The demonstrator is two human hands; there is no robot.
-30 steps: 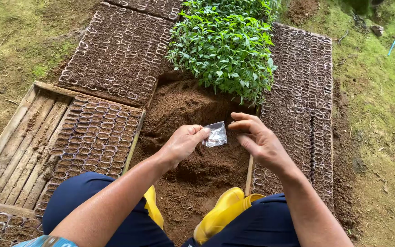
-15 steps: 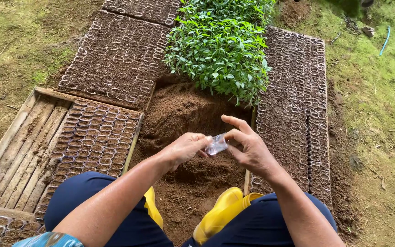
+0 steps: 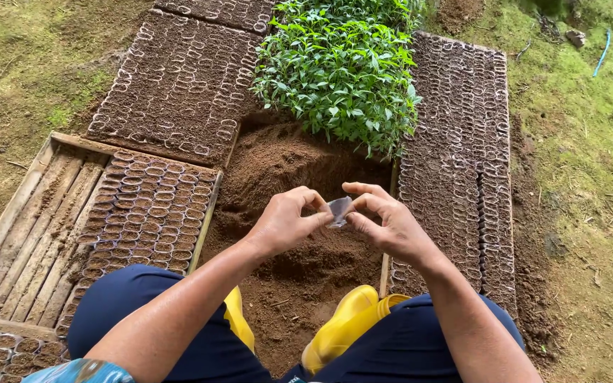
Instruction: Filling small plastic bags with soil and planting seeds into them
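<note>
Nearest the camera, dark blue trousers point(image 3: 200, 347) and yellow rubber boots point(image 3: 338, 333) frame a patch of loose brown soil point(image 3: 299, 269). Above the soil, the left hand point(image 3: 282, 223) and the right hand point(image 3: 384, 223) meet, both sets of fingers pinched shut on a small clear plastic bag point(image 3: 338, 211) held between them; whether it holds anything is hard to tell, since the fingers cover most of it. To the left lies a wooden slatted tray point(image 3: 30, 234) partly filled with small soil-filled seedling bags point(image 3: 147, 213). Farther out, more rows of filled bags point(image 3: 179, 85) and another block on the right point(image 3: 462, 142) flank a dense clump of green seedlings point(image 3: 338, 71), with mossy ground point(image 3: 590, 142) around.
</note>
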